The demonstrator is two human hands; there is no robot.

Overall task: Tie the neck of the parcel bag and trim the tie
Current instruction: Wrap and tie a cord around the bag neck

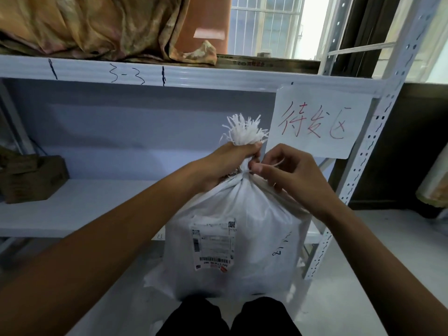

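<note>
Hands are working at the gathered neck of a white parcel bag (232, 238), which is standing on the floor in front of a white metal shelf (80, 204), just ahead of the person's dark-trousered knees. Left hand (228, 163) is gripping the bunched neck, its grip clamped below the frayed top (243, 132). Right hand (291, 175) is pinching a thin white tie (276, 164) at the neck, fingers closed on it. Paper sign (317, 124) with red handwriting is hanging on the shelf behind.
</note>
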